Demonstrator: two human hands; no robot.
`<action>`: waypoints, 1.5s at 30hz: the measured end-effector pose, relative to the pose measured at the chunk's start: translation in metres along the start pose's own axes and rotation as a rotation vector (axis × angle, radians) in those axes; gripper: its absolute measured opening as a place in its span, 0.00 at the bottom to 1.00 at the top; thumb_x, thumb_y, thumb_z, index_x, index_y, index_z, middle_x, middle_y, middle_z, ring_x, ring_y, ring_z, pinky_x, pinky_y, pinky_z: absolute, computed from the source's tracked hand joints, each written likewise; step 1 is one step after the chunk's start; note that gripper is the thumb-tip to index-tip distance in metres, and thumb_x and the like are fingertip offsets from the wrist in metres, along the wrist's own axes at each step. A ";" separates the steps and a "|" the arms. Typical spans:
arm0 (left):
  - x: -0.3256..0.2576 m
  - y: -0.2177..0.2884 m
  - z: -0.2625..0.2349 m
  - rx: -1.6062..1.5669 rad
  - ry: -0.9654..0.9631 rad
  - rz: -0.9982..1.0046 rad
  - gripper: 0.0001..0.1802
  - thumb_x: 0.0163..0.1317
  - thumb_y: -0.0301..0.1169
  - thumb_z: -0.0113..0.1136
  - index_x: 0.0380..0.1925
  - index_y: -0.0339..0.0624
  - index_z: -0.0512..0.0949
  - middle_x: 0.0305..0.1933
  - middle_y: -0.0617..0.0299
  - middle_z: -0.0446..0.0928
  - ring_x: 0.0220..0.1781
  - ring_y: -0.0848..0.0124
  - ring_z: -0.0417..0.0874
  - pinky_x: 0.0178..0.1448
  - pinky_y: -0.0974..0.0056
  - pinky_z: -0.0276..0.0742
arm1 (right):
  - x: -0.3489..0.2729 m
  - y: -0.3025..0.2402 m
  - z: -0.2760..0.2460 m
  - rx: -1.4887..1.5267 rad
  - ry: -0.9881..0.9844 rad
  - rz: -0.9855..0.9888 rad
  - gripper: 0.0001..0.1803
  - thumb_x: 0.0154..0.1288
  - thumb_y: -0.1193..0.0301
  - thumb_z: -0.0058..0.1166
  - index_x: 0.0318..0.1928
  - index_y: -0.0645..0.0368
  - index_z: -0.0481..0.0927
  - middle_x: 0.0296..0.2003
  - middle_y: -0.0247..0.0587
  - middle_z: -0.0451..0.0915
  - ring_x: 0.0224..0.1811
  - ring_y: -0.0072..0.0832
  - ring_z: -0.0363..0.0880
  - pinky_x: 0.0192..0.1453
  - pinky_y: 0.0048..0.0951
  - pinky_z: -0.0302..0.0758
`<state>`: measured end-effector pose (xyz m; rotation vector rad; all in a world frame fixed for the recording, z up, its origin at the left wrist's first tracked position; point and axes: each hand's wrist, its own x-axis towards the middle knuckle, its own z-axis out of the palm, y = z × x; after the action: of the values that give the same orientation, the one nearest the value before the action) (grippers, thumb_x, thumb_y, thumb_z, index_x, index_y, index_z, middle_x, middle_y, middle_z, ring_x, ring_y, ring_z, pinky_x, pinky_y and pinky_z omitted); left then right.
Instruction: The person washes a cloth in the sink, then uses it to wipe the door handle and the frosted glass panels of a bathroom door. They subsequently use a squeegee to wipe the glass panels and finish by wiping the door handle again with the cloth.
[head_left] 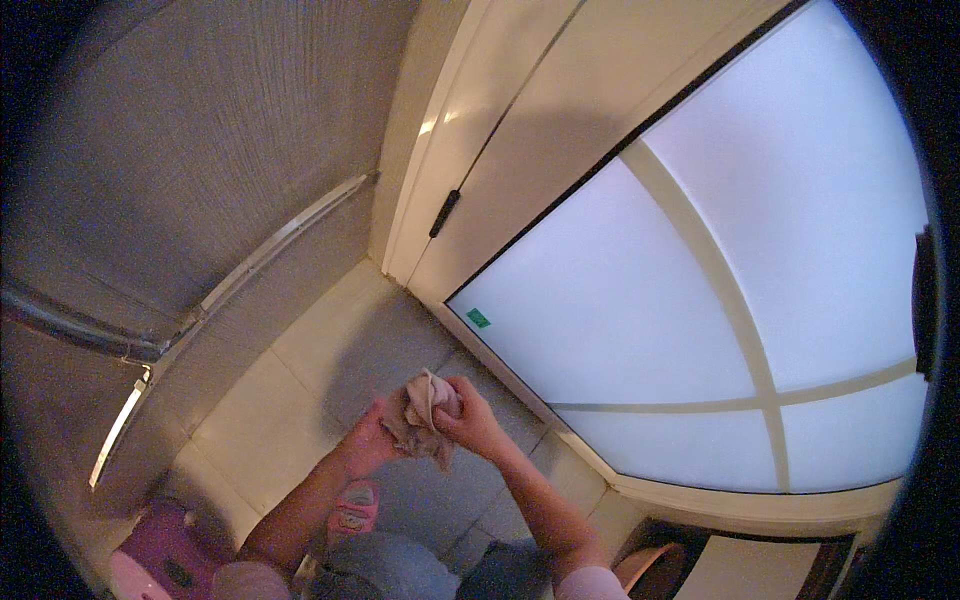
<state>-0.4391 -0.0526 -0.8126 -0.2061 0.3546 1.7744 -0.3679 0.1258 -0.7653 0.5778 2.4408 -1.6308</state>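
Observation:
A crumpled, pale beige cloth (425,405) is bunched up between my two hands, out in front of my body above the floor. My right hand (470,418) grips its upper right part, the thumb pressed on the folds. On the other side my left hand (372,442) holds the cloth's left edge, though its fingers are partly hidden behind the fabric. A loose end of the cloth hangs down between the hands.
Ahead on the right stands a frosted-glass door (650,320) with a black hinge. Along the left, grey wall runs a metal strip (270,245). Tiled floor (250,430) lies below. A pink slipper (353,508), a purple-pink plastic object (175,550) and a dark-framed box-like item (750,570) are near me.

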 end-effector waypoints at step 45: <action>0.109 0.126 0.250 1.877 -0.063 2.001 0.20 0.36 0.34 0.64 0.34 0.51 0.70 0.46 0.51 0.63 0.49 0.49 0.63 0.49 0.46 0.57 | -0.263 0.011 -0.086 0.252 0.131 0.145 0.17 0.61 0.64 0.47 0.45 0.63 0.72 0.36 0.39 0.76 0.39 0.26 0.73 0.45 0.28 0.70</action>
<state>-0.5739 0.1086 -0.5984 2.1763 2.4930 2.0446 -0.1154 0.1470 -0.6536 0.9016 2.2305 -1.9066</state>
